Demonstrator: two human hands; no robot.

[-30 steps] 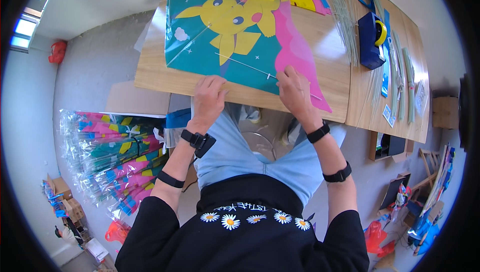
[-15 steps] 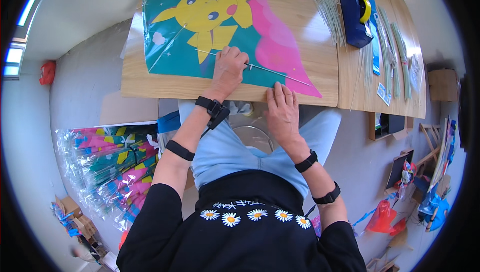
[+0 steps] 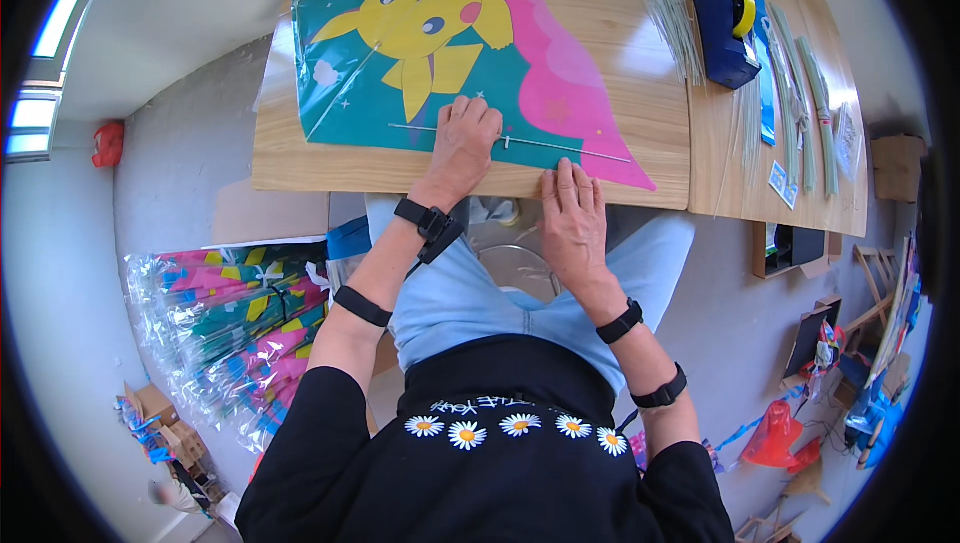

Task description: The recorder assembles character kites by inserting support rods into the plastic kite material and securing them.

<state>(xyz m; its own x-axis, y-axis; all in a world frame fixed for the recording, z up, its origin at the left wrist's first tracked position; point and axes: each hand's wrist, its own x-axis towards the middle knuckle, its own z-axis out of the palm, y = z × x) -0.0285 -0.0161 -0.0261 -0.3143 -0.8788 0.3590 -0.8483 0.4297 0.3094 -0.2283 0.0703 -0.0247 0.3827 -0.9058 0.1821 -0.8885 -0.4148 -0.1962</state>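
Note:
A printed kite sheet (image 3: 350,78) in green, pink and yellow with a cartoon character lies on the wooden table, its pink pointed corner at the near right. Across its near part runs a thin pale rod (image 3: 570,151) with a small white fitting (image 3: 507,142) near its middle. My left hand (image 3: 466,146) is closed over the rod left of this fitting; its curled fingers hide that stretch. My right hand (image 3: 573,223) lies open at the table's near edge, fingers extended and fingertips on the sheet's border.
A dark blue tape dispenser (image 3: 720,33) with yellow tape stands at the far right. Bundles of thin rods (image 3: 818,118) lie beside it, with loose rods (image 3: 658,8) to its left. Plastic-wrapped kites (image 3: 230,328) are piled below the table on my left.
My left hand has turned the rod: its left end has swung nearer to me, and it lies closer to parallel with the table edge. My right hand stays at the sheet's border.

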